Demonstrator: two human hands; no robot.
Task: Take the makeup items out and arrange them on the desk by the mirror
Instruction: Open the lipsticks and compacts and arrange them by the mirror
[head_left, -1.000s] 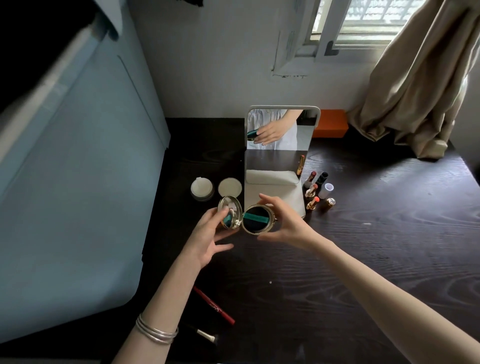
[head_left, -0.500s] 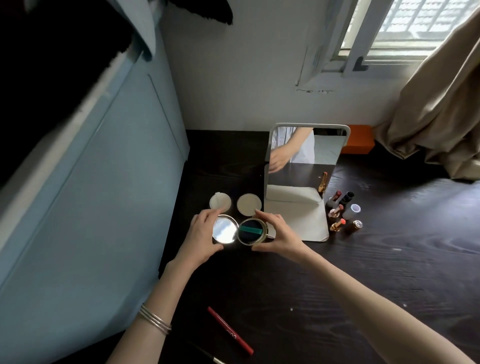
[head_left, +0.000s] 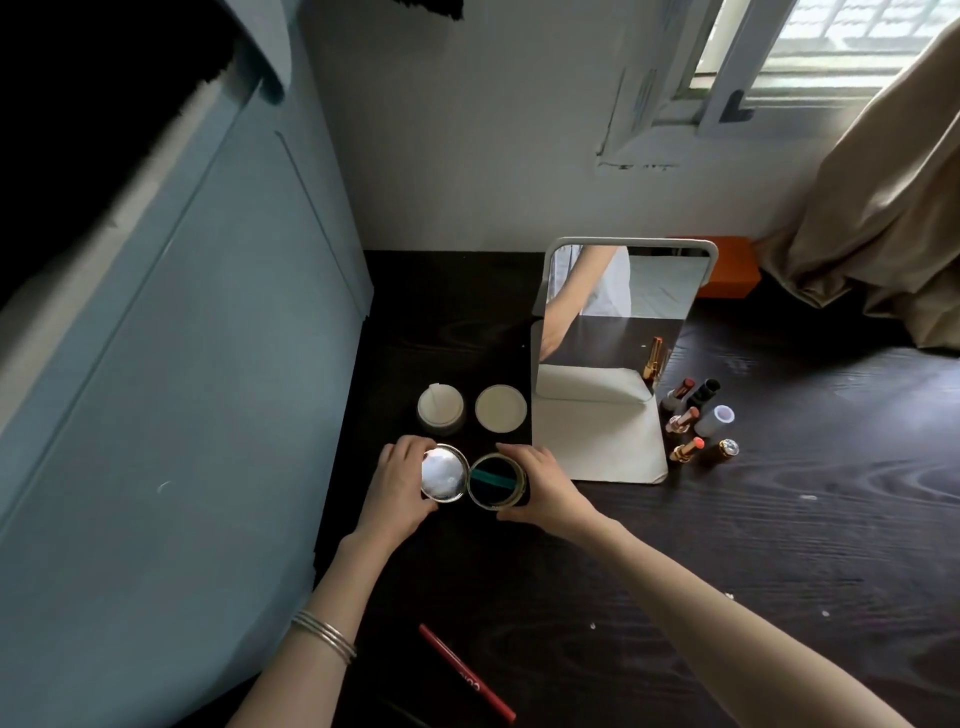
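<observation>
An opened gold-rimmed compact (head_left: 470, 477) lies flat on the dark desk (head_left: 779, 545), left of the standing mirror (head_left: 618, 306). My left hand (head_left: 397, 480) grips its mirrored lid half. My right hand (head_left: 543, 486) grips the base half, which shows a dark puff with a teal band. Behind the compact sit a white jar (head_left: 440, 408) and a round cream lid (head_left: 501, 408). Several lipsticks (head_left: 685, 418) stand right of the mirror's white base (head_left: 597, 441).
A red pencil (head_left: 465, 673) lies near the desk's front edge. A blue cabinet (head_left: 182, 389) walls off the left side. An orange box (head_left: 730, 273) sits behind the mirror, and a beige curtain (head_left: 883, 208) hangs at the back right.
The compact has come down from mid-air and been spread flat on the desk in front of the jar, both hands still on it. My view has pulled back and tilted up.
</observation>
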